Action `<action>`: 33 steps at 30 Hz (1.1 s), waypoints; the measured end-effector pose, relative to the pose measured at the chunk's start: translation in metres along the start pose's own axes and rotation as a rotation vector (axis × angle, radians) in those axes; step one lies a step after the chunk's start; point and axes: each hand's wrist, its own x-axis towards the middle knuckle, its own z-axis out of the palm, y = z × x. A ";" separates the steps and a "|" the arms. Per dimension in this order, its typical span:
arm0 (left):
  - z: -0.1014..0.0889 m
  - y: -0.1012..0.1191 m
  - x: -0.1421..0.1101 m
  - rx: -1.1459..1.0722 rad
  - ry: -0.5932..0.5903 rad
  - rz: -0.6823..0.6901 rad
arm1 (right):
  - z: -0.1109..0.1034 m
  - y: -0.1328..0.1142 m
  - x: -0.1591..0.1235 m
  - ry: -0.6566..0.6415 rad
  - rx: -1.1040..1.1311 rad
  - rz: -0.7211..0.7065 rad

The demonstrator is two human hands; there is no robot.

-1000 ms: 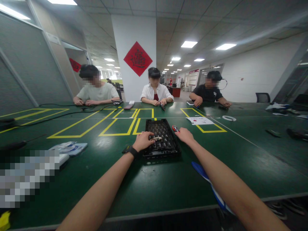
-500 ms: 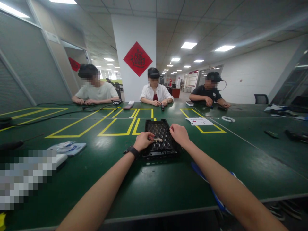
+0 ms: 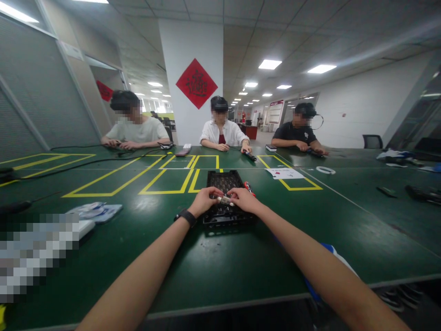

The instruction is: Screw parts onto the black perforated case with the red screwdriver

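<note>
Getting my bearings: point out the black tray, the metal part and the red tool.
Black tray (image 3: 228, 222), head view: its front wall.
Metal part (image 3: 225, 201), head view: its visible middle.
Red tool (image 3: 248, 188), head view: its visible red portion.

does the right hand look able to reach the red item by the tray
Probably yes: the red item lies close by the right hand, nothing visible between. That hand's fingers are at the small metallic part over the black tray, so they would likely leave that first.

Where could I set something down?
The green table looks open between the left forearm and right forearm, nearer than the black tray, and between the right forearm and white ring. Crowded: the tray, left hand and right hand at a metal part over it, red tool beside.
</note>
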 end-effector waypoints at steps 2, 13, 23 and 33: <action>0.000 0.000 0.000 0.017 0.014 0.017 | 0.002 0.004 0.003 0.013 0.061 0.008; -0.001 0.005 -0.003 -0.012 -0.014 0.006 | 0.000 0.003 0.001 0.087 0.125 -0.035; 0.001 -0.037 0.018 -0.058 0.287 -0.204 | -0.026 -0.010 0.002 -0.306 0.590 -0.015; 0.005 -0.047 0.032 -0.103 0.275 -0.217 | -0.030 -0.014 -0.008 -0.471 0.478 -0.134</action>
